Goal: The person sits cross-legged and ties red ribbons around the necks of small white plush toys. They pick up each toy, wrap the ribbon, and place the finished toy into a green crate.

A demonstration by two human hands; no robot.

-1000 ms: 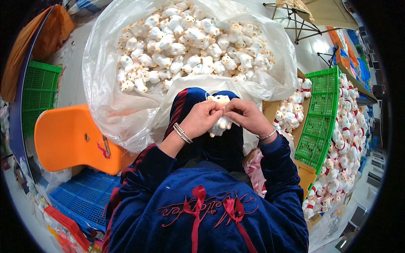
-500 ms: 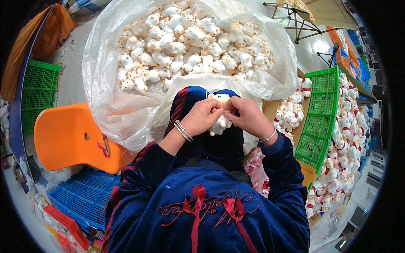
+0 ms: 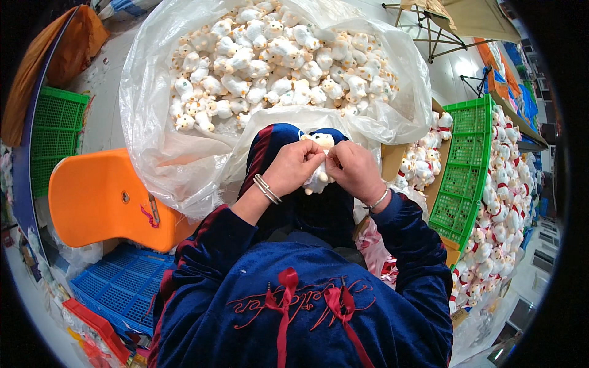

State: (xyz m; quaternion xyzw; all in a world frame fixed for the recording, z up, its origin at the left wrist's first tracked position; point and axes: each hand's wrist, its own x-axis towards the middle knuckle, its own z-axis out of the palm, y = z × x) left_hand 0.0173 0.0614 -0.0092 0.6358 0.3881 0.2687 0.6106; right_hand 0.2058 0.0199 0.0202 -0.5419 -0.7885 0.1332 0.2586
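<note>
Top (image 3: 264, 337): dark blue, velvety; red embroidered script (image 3: 310, 303), two red ribbon bows (image 3: 287, 279) at chest. Left hand (image 3: 294, 165): silver-coloured bangles (image 3: 267, 189) at wrist. Right hand (image 3: 357, 170): thin wristband (image 3: 380, 199), silver-coloured. Trousers (image 3: 277, 136): dark blue, red-striped.

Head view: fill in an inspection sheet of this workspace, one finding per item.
Surface: lap in dark blue trousers, beneath the toy.
Things: toy, white with a pale head; heap of similar ones in a clear bag.
Hands: left hand and right hand pinch at the toy's front; what they pinch is too small to tell.
Clutter: pink scrap and metal tool on the orange chair.
Cables: nothing seen.
Surroundings: green crate at right, next to red-banded toys; blue crate at lower left.
</note>
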